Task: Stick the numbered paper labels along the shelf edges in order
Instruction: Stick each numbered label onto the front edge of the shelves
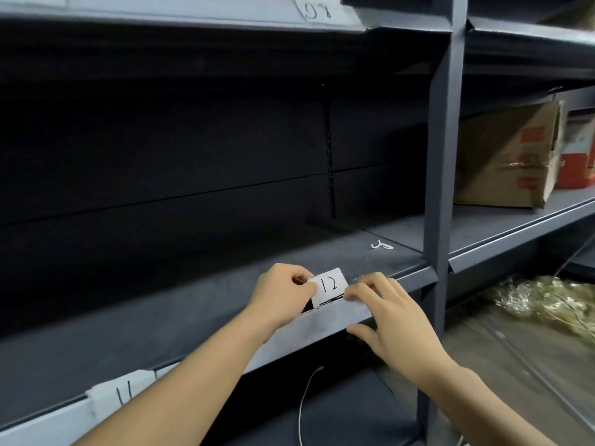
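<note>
We stand before a grey rack, and its upright post (pixel 439 188) is our marker. Just left of the post, at the shelf edge (pixel 322 329), we hold label 12 (pixel 330 286), a small white paper that stands tilted on top of that edge with its lower border down against the pale strip. Our left hand (pixel 280 294) is on the side of the paper farther from the post; its fingers (pixel 306 287) are curled and pinch the paper's border between thumb and forefinger. Our right hand (pixel 389 317) is between the paper and the post; its fingers (pixel 355 293) lie over the top of the edge and press on the paper's near corner, with the thumb spread below the strip and holding nothing.

Far left of the post, on the same edge, sits label 11 (pixel 124 392). Another label (pixel 317 11) sits on the shelf above; we cannot read its number surely. Right of the post stands a cardboard box (pixel 508 156).
</note>
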